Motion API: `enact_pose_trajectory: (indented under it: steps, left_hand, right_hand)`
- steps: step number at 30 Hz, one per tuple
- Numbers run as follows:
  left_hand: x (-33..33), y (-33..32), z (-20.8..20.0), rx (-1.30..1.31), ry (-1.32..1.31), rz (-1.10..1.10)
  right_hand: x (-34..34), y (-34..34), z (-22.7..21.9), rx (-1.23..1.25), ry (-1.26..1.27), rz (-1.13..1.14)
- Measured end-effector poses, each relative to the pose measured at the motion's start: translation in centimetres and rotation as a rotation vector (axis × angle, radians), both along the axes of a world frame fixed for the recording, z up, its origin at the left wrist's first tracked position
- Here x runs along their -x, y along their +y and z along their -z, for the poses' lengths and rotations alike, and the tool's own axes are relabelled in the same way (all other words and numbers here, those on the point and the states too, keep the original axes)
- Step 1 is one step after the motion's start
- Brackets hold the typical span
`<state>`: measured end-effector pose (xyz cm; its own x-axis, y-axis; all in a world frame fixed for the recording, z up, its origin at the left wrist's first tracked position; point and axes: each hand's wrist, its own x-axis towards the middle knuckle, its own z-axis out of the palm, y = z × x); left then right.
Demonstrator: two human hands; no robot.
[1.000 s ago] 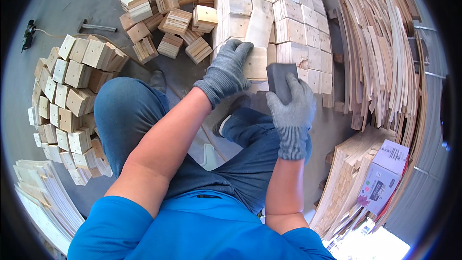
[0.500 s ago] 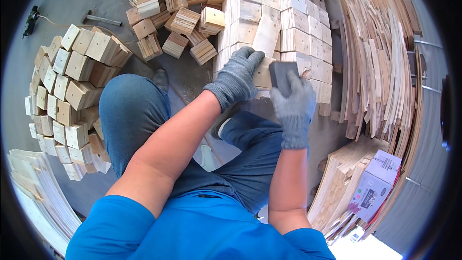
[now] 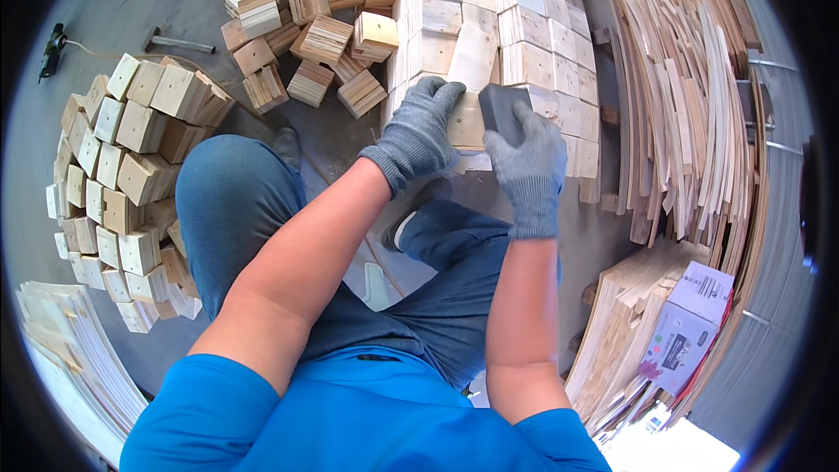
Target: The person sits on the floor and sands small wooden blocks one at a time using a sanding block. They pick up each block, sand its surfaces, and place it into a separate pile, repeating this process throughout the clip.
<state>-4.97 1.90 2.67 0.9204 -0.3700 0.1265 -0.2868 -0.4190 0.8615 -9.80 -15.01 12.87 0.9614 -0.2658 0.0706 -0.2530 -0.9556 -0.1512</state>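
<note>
My left hand (image 3: 418, 127), in a grey knit glove, is closed at the near end of a thin pale wooden board (image 3: 473, 57). That board lies tilted on a stack of square-ended wooden blocks (image 3: 437, 13). What the left fingertips press underneath is partly hidden. In my right hand (image 3: 531, 153), gloved the same way, is a dark grey rectangular block (image 3: 502, 111), gripped by its near end. It sits over the near side of the stack, just right of the board. Between the hands shows a wooden block face (image 3: 466, 127) with a small central hole.
Loose wooden blocks (image 3: 327, 39) lie heaped beyond my knee, with another pile (image 3: 140, 127) at left. A hammer (image 3: 179, 42) and a dark tool with a cord (image 3: 52, 51) lie far left. Long wood strips (image 3: 673, 114) and a purple-white carton (image 3: 688, 332) are at right.
My right hand has moved a little forward with the dark grey block, farther over the stack. The left hand stays at the board's near end. The whole view has shifted slightly.
</note>
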Motion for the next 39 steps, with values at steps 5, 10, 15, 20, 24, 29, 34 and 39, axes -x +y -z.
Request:
enact_pose_trajectory:
  steps: [5,10,15,20,24,29,34,39]
  left_hand:
    - [0.3,0.0,-0.1,-0.017,0.011,0.022]
    - [0.2,0.0,-0.3,-0.006,0.025,0.038]
    - [0.3,0.4,-0.5,-0.031,0.024,0.052]
    - [0.1,0.9,-1.2,-0.101,0.061,0.045]
    - [-0.1,1.2,-1.6,-0.22,0.077,0.057]
    - [-0.1,1.4,-1.9,-0.349,0.087,0.047]
    - [0.1,1.3,-3.6,-0.406,0.15,0.039]
    - [1.1,0.2,-4.1,-0.368,0.02,0.097]
  right_hand:
    - [-1.7,-0.7,-0.2,-0.029,-0.016,0.01]
    - [1.0,0.3,0.5,-0.026,-0.011,0.024]
    - [6.1,0.8,-1.1,-0.01,0.038,-0.058]
    - [9.4,-1.8,-1.6,-0.344,-0.059,-0.056]
    - [10.0,-3.6,-1.8,-0.404,-0.175,0.05]
    - [10.1,-5.0,0.0,-0.584,-0.254,0.212]
    - [10.9,-6.2,1.3,-0.501,-0.272,0.211]
    - [11.2,-6.8,1.8,-0.486,-0.324,0.23]
